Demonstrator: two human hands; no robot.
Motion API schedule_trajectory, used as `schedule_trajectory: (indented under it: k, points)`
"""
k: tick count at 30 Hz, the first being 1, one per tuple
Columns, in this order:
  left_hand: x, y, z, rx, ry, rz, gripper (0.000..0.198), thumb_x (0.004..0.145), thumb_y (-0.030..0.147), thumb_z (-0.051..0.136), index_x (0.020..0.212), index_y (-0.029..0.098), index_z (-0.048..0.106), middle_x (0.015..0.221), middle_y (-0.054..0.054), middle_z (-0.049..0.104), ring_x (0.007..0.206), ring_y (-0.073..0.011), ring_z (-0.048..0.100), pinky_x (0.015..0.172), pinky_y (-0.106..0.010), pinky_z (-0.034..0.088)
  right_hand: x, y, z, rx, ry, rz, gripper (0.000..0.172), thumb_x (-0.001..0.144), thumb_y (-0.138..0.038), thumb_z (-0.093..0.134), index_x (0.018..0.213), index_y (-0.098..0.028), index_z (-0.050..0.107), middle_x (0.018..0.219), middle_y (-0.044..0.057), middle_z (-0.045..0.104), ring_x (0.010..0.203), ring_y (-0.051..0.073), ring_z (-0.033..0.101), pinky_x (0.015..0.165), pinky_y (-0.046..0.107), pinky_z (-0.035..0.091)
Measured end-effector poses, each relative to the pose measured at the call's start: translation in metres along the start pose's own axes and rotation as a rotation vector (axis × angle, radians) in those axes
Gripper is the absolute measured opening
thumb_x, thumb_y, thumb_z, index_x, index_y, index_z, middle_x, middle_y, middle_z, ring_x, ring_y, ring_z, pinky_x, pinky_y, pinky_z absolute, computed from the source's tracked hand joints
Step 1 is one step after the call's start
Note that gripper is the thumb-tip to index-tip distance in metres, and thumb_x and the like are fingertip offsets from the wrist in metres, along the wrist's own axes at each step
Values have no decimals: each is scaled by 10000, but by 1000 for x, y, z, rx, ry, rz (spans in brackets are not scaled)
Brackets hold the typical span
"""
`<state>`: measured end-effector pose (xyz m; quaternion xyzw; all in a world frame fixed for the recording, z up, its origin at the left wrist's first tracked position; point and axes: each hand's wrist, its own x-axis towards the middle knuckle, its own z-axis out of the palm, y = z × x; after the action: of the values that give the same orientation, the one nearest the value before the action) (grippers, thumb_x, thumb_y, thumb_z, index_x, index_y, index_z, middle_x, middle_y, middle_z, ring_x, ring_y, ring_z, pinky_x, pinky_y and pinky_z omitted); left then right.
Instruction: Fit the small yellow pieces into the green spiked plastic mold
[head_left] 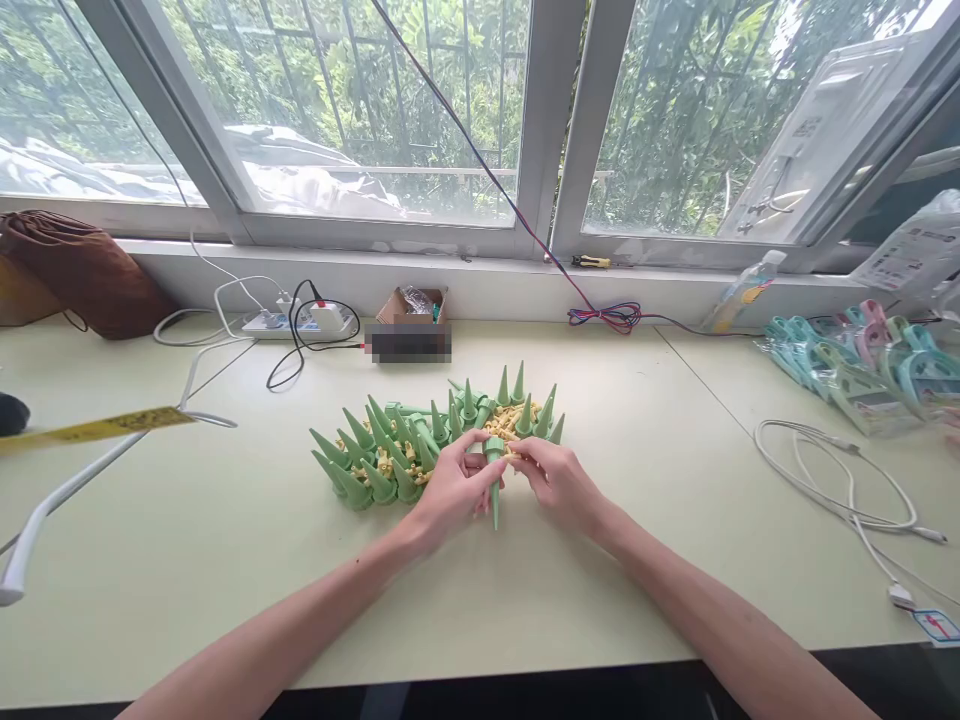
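Note:
My left hand (pixel 457 485) is closed around a green plastic plant watering spike (pixel 494 485), whose tip points down toward me. Beside its collar, the fingertips of my right hand (pixel 551 480) pinch a small yellow plastic piece (pixel 511 456), mostly hidden by the fingers. Left of my hands, several green spikes (pixel 381 485) stand tip up in a tight group, with small yellow parts (pixel 386 465) among them. Behind my hands lies a heap of yellow pieces (pixel 510 420), with more green spikes (pixel 546 410) around it.
A small cardboard box (pixel 412 303) stands by the sill behind a blurred dark object (pixel 410 343). A power strip (pixel 300 322) with cables is at the back left. Bagged teal and pink items (pixel 862 360), a bottle (pixel 746 290) and a coiled white cable (pixel 832 480) lie right.

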<state>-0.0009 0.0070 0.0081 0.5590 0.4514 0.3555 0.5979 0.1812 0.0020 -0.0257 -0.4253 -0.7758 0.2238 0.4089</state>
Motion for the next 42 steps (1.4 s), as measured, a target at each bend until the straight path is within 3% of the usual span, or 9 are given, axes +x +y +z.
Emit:
schedule_trajectory:
  k: [9, 14, 20, 27, 33, 36, 42]
  points:
    - [1, -14, -1, 118, 4, 133, 422, 859, 467, 633, 1150, 198, 487, 620, 45, 577, 389, -100, 490, 395, -217, 417, 1, 1, 2, 15, -18, 5, 223, 1000, -264, 404, 967, -185, 609, 800, 67, 639, 712, 189, 596, 654, 309, 470]
    - [3, -21, -3, 445, 91, 402, 267, 908, 363, 573, 1117, 199, 553, 574, 66, 458, 484, -98, 453, 490, -213, 376, 2, -2, 3, 92, -30, 70, 217, 983, -254, 418, 907, -178, 606, 680, 18, 571, 600, 152, 526, 603, 287, 436]
    - [6, -25, -6, 674, 142, 589, 223, 938, 312, 523, 1116, 209, 609, 628, 39, 515, 531, -101, 438, 560, -222, 394, 5, -12, -2, 269, -55, 203, 248, 968, -304, 441, 817, -186, 597, 578, -25, 490, 494, 120, 435, 526, 271, 385]
    - [5, -24, -6, 710, 128, 617, 204, 943, 283, 527, 1110, 210, 618, 718, -3, 603, 547, -112, 458, 571, -235, 403, 7, -17, -6, 519, -166, 392, 339, 955, -460, 461, 732, -206, 474, 472, -79, 392, 385, 95, 395, 428, 242, 352]
    - [3, -24, -5, 733, 95, 660, 163, 945, 236, 515, 1072, 225, 618, 799, -11, 627, 533, -99, 434, 582, -236, 393, 9, -12, -13, 901, -366, 551, 416, 915, -552, 535, 717, -194, 458, 513, -114, 225, 365, 66, 354, 359, 193, 235]
    - [4, -24, -4, 705, 84, 657, 168, 946, 244, 519, 1088, 223, 607, 791, -6, 619, 554, -100, 453, 589, -229, 401, 10, -8, -17, 1067, -456, 645, 392, 897, -506, 600, 721, -180, 475, 530, -107, 259, 395, 56, 373, 366, 179, 219]
    - [8, -18, -5, 629, 89, 569, 157, 944, 298, 534, 1069, 208, 562, 604, 60, 459, 535, -96, 403, 552, -210, 368, 11, -8, -16, 1121, -434, 720, 390, 904, -517, 587, 741, -177, 492, 544, -89, 332, 422, 61, 411, 355, 171, 227]
